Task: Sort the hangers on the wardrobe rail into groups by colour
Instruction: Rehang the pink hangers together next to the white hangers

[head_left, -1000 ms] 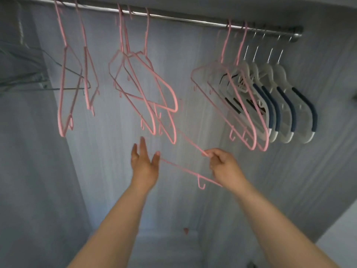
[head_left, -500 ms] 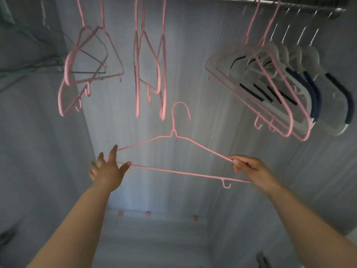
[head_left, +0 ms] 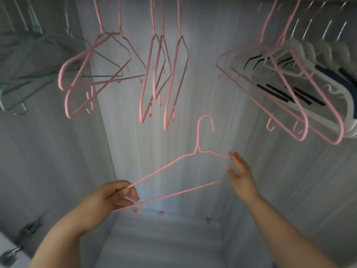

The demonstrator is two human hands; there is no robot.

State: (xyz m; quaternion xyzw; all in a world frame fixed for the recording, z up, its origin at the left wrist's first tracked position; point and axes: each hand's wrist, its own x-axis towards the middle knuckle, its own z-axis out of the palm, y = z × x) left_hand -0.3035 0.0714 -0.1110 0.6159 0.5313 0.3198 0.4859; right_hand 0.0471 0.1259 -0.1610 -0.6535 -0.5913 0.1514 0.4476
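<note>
Pink wire is what I see first from the head camera: one pink wire hanger (head_left: 195,171) is off the rail, held low in the middle of the wardrobe with its hook pointing up. My left hand (head_left: 108,200) pinches its left shoulder, fingers closed on the wire near the small notch hook. My right hand (head_left: 240,174) is spread wide, fingers straight, and it meets the hanger's right end, though motion blur keeps me from telling whether it truly touches. Above hang two pink hangers at left (head_left: 92,74), three more in the centre (head_left: 164,78), and two at right (head_left: 286,89) in front of white hangers with dark blue pads (head_left: 328,78). Grey-green wire hangers (head_left: 25,70) sit at far left. I can read no writing or labels anywhere.
</note>
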